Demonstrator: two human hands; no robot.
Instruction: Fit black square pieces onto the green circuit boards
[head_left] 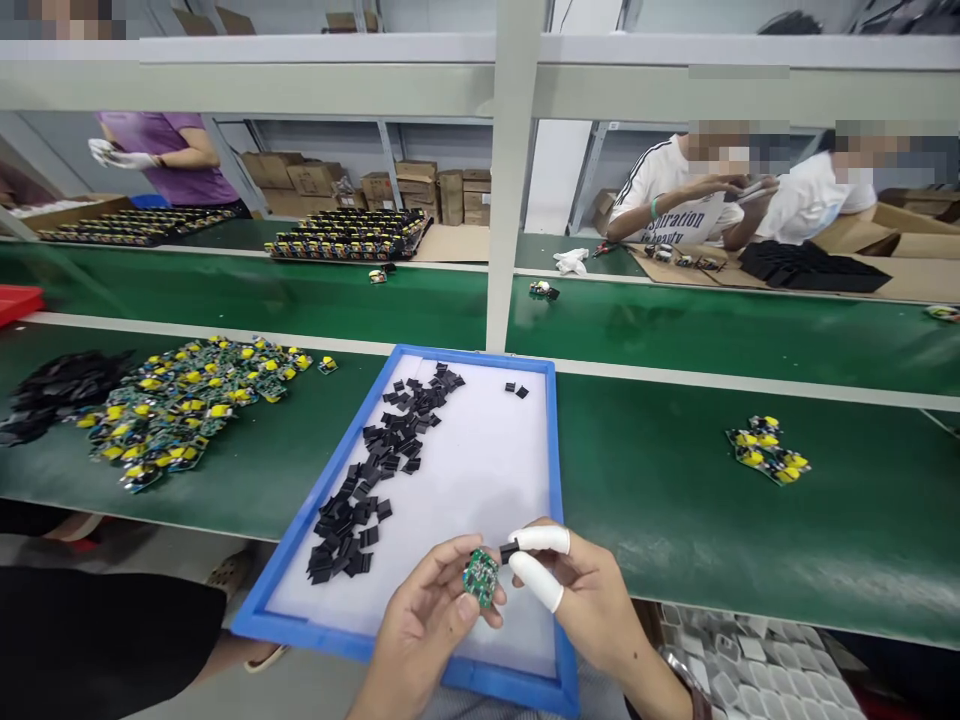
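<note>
Between the thumb and fingers of my left hand [435,600] is a small green circuit board [481,577], its soldered side facing up. My right hand [581,590], with white finger cots on thumb and index finger, pinches a small black plastic piece [509,550] close to the board's right edge. Whether the two touch, I cannot tell. Both hands are over the near end of a white tray with a blue rim [559,470]. Along the tray's left side lies a strip of loose black pieces [390,450], and two more black pieces [516,390] lie at its far right.
Left of the tray, a heap of circuit boards with yellow parts [180,410] lies beside black strips [60,390]. Several boards [769,450] lie on the green bench [660,480] at right. A frame post [510,180] stands behind the tray. Co-workers sit and stand beyond the conveyor belt.
</note>
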